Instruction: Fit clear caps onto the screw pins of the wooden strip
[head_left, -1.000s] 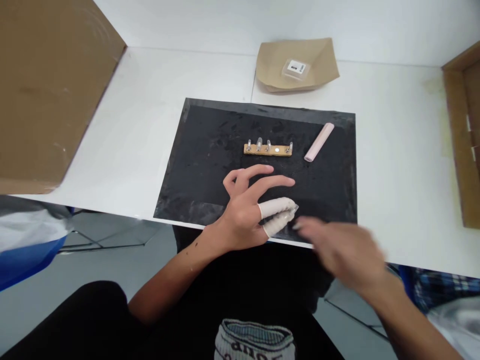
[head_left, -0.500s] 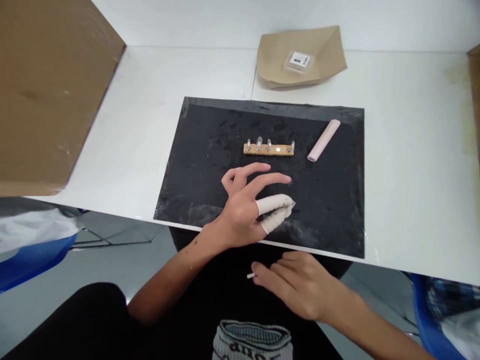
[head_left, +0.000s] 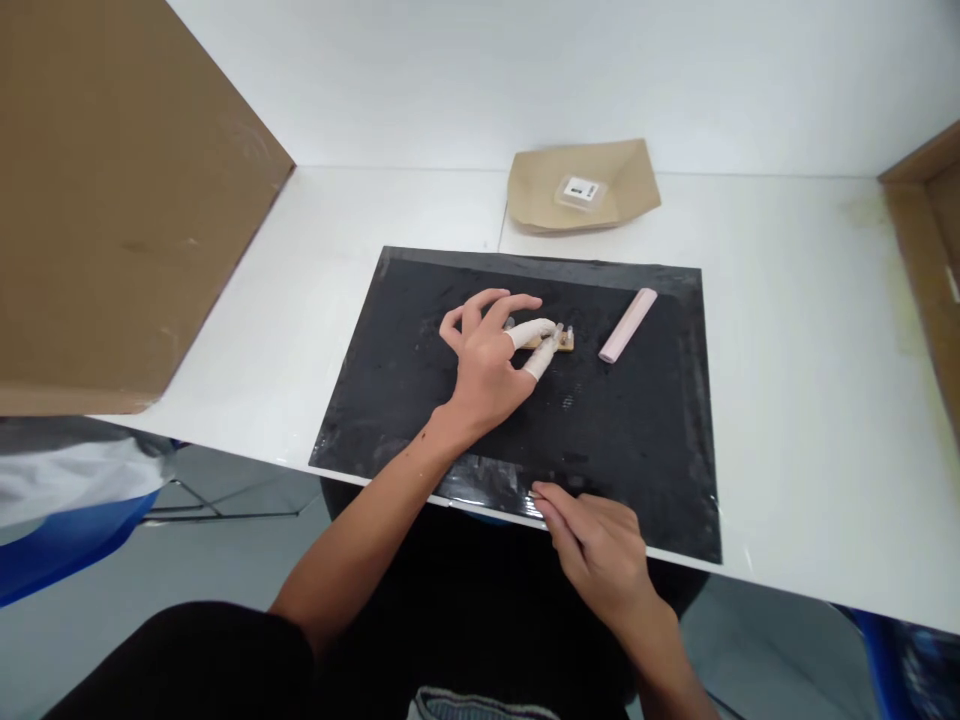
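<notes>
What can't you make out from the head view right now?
- Wooden strip: mostly covered by the left hand; its pegs and any grip on it cannot be told.
- Right hand: fingertips at the black mat edge; anything pinched is too small.
- Label in the paper tray: print unreadable.
- Cardboard box: cut off by the right edge.

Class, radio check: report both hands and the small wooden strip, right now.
Left hand on wooden strip, covered fingertips pinching it. Right hand at black mat near edge, contents unclear. Pink tube beside strip, apart.
</notes>
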